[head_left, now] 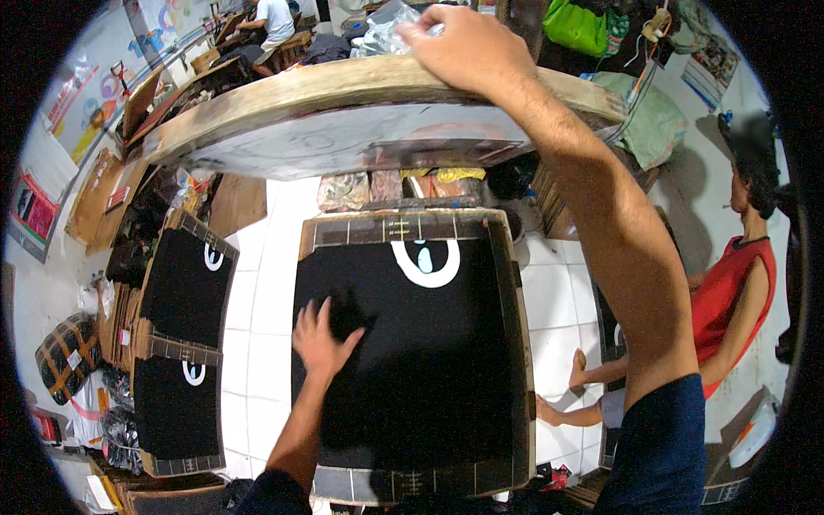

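Observation:
A black cloth panel (412, 369) lies flat on a printing board (352, 230) in the middle, bearing a white ring print (427, 279) with a light blue shape inside. My left hand (322, 343) is spread open over the panel's left side, touching or just above it. Beyond the board, a wooden-edged screen frame (343, 81) stands raised and tilted. My right hand (472, 51) is at its top edge, fingers curled over the wood; their tips are partly hidden. Clear plastic (386, 34) shows just behind those fingers.
On the left, another board carries black panels (184, 283) with similar prints. A person in a red top (738, 300) is close on the right, feet near my board. Farther back sits a person in a white shirt (275, 21). White floor tiles (266, 326) separate the boards.

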The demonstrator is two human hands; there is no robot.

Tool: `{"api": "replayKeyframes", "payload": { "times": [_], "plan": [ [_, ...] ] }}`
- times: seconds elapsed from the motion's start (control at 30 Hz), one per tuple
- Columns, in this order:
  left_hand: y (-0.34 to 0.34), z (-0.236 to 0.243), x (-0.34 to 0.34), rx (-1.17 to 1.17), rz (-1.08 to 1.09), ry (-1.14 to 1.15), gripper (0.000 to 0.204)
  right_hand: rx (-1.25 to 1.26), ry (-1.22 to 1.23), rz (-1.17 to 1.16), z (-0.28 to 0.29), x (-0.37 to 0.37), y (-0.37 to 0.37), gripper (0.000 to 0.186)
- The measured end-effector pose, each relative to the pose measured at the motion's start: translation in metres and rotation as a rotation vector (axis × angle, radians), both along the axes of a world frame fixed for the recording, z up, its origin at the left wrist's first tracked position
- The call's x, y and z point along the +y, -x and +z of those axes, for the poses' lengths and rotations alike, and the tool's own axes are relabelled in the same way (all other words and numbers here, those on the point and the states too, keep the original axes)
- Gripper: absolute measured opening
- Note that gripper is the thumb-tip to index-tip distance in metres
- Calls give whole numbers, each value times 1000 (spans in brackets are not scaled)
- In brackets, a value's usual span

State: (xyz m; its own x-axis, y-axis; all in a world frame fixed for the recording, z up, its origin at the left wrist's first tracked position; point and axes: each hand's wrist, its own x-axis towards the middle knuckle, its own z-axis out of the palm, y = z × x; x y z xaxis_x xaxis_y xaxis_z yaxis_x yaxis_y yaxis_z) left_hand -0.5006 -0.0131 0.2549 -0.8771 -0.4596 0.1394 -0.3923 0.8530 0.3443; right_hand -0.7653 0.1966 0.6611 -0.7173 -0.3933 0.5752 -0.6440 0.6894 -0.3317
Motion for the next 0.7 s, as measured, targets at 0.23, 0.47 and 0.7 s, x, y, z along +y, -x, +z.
{"api": "replayKeyframes", "payload": {
  "times": [0.23, 0.47, 0.7],
  "plan": [
    [274, -13, 64, -276, -215, 35, 114, -83, -229, 160, 22, 15, 16, 44],
    [316, -58, 76, -469, -271, 109, 125, -141, -349, 171, 14, 25, 42, 44],
    [305, -65, 78, -376, -283, 146, 123, -147, -353, 88, -2, 23, 66, 44]
  ]
}}
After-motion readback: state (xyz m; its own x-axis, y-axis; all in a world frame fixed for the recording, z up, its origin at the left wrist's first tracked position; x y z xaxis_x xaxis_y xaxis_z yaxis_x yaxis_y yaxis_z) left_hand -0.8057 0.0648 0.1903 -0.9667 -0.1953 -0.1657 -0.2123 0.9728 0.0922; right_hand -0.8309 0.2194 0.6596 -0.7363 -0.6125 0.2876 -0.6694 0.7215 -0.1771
